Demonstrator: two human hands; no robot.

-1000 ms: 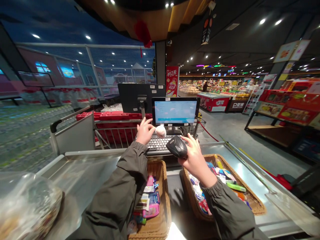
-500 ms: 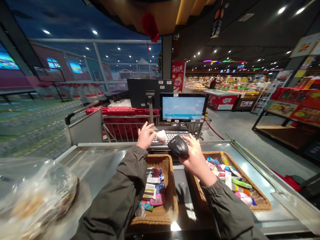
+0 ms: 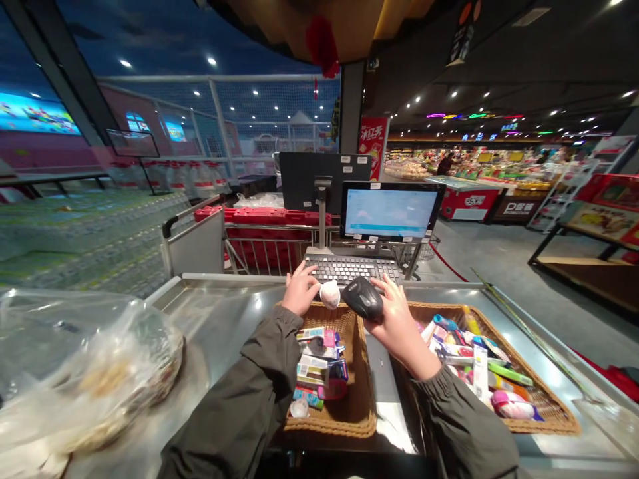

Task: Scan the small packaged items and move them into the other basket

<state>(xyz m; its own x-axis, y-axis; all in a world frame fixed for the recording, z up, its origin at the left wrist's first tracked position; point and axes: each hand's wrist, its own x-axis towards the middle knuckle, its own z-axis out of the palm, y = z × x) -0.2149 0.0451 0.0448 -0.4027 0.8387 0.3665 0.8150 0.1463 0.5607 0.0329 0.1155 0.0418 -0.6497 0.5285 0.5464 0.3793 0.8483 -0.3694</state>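
Observation:
My left hand (image 3: 300, 291) is closed on a small white round packet (image 3: 330, 294), held just above the left wicker basket (image 3: 360, 406). My right hand (image 3: 396, 316) grips a black handheld barcode scanner (image 3: 363, 297), its head close to the packet. Both hands hover over the steel checkout counter (image 3: 224, 319), just in front of the keyboard (image 3: 352, 269). The till screen (image 3: 389, 212) glows behind it. The left basket holds several small packaged goods (image 3: 317, 369).
A second wicker basket (image 3: 549, 416) on the right is full of tubes and packets. A clear plastic bag (image 3: 84, 372) of goods lies at the near left. A customer display (image 3: 322, 179) and red shopping carts (image 3: 259, 236) stand behind the till; shop aisles stretch to the right.
Both hands have come down and nearer to me, from in front of the keyboard to above the baskets, still with packet and scanner. My view has tilted down and to the left.

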